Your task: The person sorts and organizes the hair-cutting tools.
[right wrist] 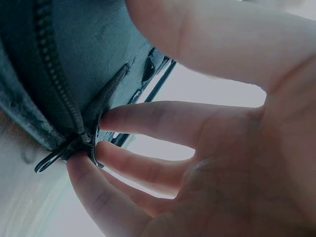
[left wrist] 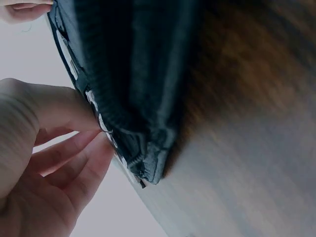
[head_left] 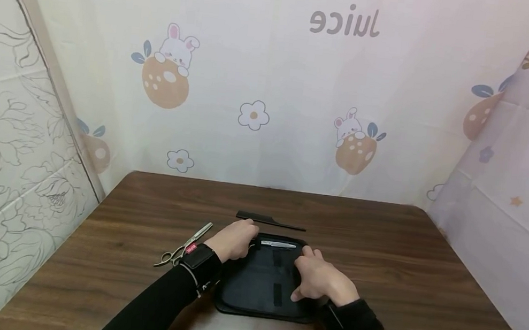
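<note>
A black zip case (head_left: pixel 256 288) lies opened out on the table. A silver pair of scissors (head_left: pixel 277 244) lies along its far edge, blades to the right. My left hand (head_left: pixel 233 240) is at the case's far left corner, its thumb and fingers pinching the handle end, which they largely hide. In the left wrist view this hand (left wrist: pixel 54 143) meets the silver metal by the case edge. My right hand (head_left: pixel 322 278) rests on the case's right side, thumb spread from the fingers. In the right wrist view, its fingertips (right wrist: pixel 111 121) touch the corner by the zip.
Left of the case lies another pair of scissors (head_left: pixel 183 245) with a red tag. A black tail comb (head_left: pixel 268 221) lies beyond the case. The brown wooden table (head_left: pixel 404 265) ends at a patterned curtain (head_left: pixel 265 68) behind.
</note>
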The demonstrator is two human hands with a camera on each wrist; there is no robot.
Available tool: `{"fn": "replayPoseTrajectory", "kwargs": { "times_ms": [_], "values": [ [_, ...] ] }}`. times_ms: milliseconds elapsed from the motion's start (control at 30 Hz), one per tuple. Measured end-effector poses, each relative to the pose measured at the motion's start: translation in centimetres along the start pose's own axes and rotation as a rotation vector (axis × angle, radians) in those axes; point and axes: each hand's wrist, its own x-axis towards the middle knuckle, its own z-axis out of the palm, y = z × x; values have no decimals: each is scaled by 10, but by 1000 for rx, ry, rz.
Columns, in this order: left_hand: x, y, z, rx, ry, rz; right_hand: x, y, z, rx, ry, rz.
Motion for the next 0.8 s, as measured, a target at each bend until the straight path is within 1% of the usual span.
{"fn": "replayPoseTrajectory", "kwargs": {
  "times_ms": [133, 333, 433, 667, 800],
  "values": [
    [-1, -2, 0, -52, 13, -40, 0, 1, 0, -1, -2, 0],
    [-4, -5, 0, -78, 24, -89, 0, -1, -1, 6, -5, -5],
    [-4, -6, -1, -94, 30, -89, 0, -1, -1, 6, -9, -7],
    [-1, -8, -3, -168, 7, -80, 1, 0, -3, -11, -1, -9],
    [-1, -11, 1, -207, -10, -87, 0, 0, -1, -4, -5, -7]
  ]
}}
